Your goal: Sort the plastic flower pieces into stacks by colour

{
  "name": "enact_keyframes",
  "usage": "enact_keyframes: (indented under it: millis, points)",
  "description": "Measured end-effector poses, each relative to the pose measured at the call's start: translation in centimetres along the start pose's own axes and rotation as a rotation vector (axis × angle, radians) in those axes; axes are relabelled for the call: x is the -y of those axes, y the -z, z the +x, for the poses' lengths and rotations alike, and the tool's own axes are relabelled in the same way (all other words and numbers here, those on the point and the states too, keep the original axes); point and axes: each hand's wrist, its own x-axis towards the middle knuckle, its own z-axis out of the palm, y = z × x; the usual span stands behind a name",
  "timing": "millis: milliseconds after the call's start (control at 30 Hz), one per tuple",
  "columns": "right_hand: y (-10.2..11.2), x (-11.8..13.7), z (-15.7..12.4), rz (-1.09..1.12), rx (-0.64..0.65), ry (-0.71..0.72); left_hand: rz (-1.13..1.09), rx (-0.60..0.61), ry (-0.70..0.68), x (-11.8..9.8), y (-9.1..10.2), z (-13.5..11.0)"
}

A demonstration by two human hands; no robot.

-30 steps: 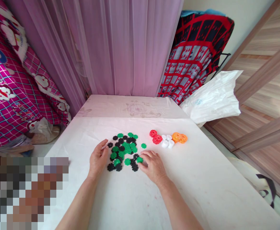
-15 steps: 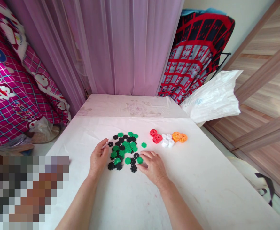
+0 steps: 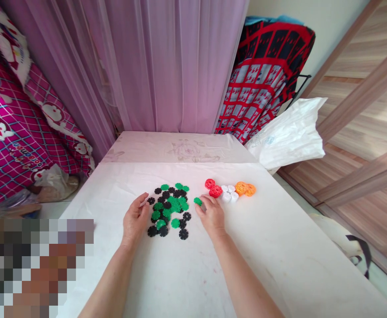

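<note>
A loose spread of green and black notched plastic discs [image 3: 175, 204] lies on the white table. My left hand [image 3: 135, 219] rests at the left side of this spread, thumb a little apart from the fingers, with nothing seen in it. A black disc [image 3: 151, 201] lies close to its fingertips. Right of the spread, my right hand [image 3: 212, 216] has thumb and fingers on a green disc [image 3: 197, 201]. Whether a second disc lies under those fingers is hidden. Just beyond that hand sit red discs [image 3: 215, 191], grouped beside white discs [image 3: 229, 194] and orange discs [image 3: 245, 188].
The white table [image 3: 263, 256] carries a flowered cloth strip [image 3: 187, 148] at its far end. A purple curtain [image 3: 173, 66] hangs behind. At the far right corner stands a white bag [image 3: 289, 134]. A blurred patch covers the lower left.
My right hand has moved up and away from the near black discs to the separate green disc. The green disc formerly at its fingertips no longer shows there. My left hand stays put.
</note>
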Motion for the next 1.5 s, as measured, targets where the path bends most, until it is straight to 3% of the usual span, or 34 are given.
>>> enact_keyframes:
  millis: [367,867,1000,1200,1333,1500]
  points:
    - [-0.7,0.1,1.2,-0.113,0.116,-0.060,-0.019,0.009,0.013,0.2,0.0,-0.1]
    - [-0.8,-0.2,1.2,-0.093,0.089,-0.042,-0.016,0.004,0.001,-0.1,0.0,0.0]
    - [-0.2,0.9,0.5,-0.021,0.064,-0.012,-0.008,0.007,0.003,-0.1,0.0,0.0]
    - [0.2,3.2,0.2,-0.066,0.203,-0.021,-0.004,0.008,0.002,-0.3,0.0,0.0]
    - [-0.1,3.7,0.5,-0.086,0.258,-0.018,-0.015,0.003,0.000,-0.2,-0.1,0.0]
    - [-0.7,3.8,0.5,-0.097,0.238,-0.003,-0.001,0.013,-0.005,0.1,-0.1,0.0]
